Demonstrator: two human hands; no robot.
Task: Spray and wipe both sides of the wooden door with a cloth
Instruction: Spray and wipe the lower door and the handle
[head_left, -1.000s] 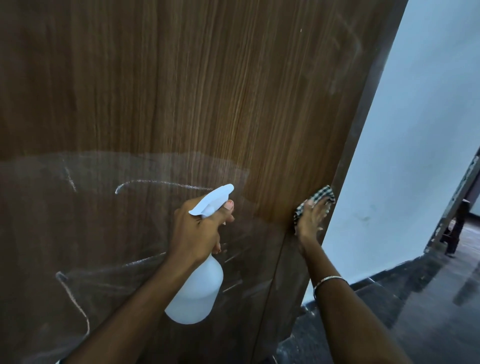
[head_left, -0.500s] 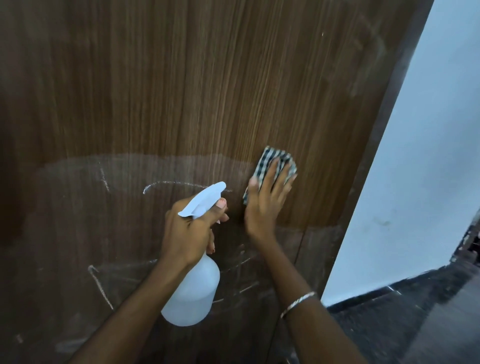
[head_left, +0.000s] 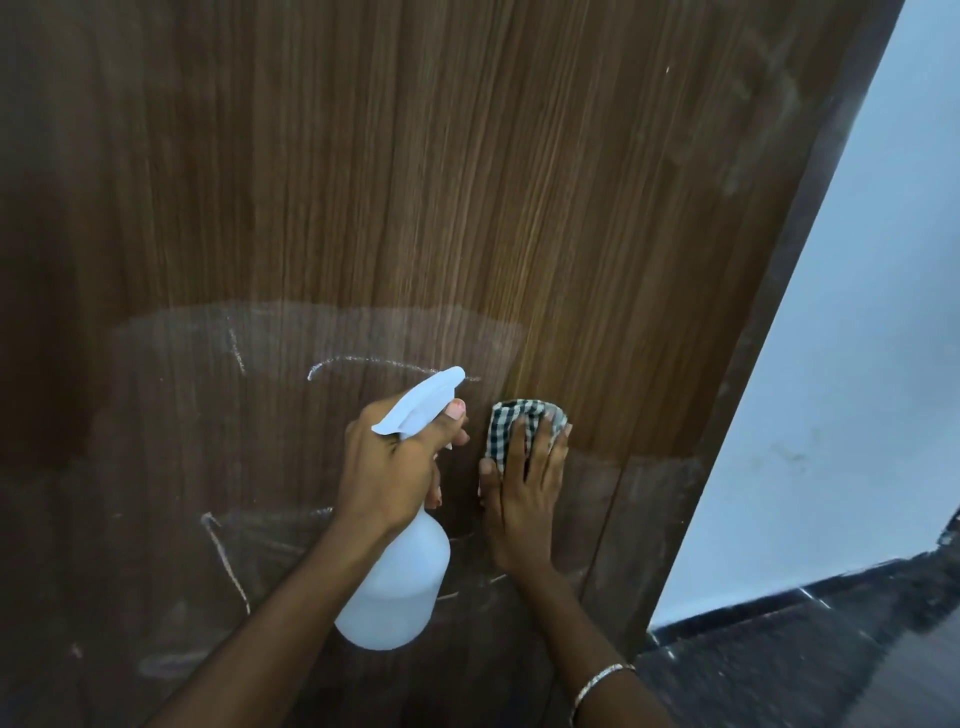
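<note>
Nearest the camera, a thin metal bracelet (head_left: 597, 686) is being worn on the right wrist. Just beyond it, a translucent white plastic spray bottle (head_left: 400, 582) is being gripped at the neck by the left hand (head_left: 395, 467). The fingers are being curled round under the trigger head, and the nozzle is being pointed up and to the right, a little off the surface.

Further on, a small folded cloth (head_left: 519, 421), soft and checked dark and white, is being pressed flat against the wood by the right hand (head_left: 524, 493). Its fingers are being kept straight and spread over the fabric.

The wooden door (head_left: 467, 182) is being faced straight ahead of both hands, with its long axis upright and its fine brown grain running vertically. It is being touched only through the cloth, so the right hand is judged the nearer for the next stroke.

A hazy wet film (head_left: 311, 332) with thin white streaks is being shown left of and below the cloth. Dry, glossier wood is being left above and to its right, up to the dark door edge. The next pass is therefore judged to call for travel upward along the grain.

Beyond the edge, a pale matte wall (head_left: 857, 364) and a dark polished floor (head_left: 831, 649) are being glimpsed.
</note>
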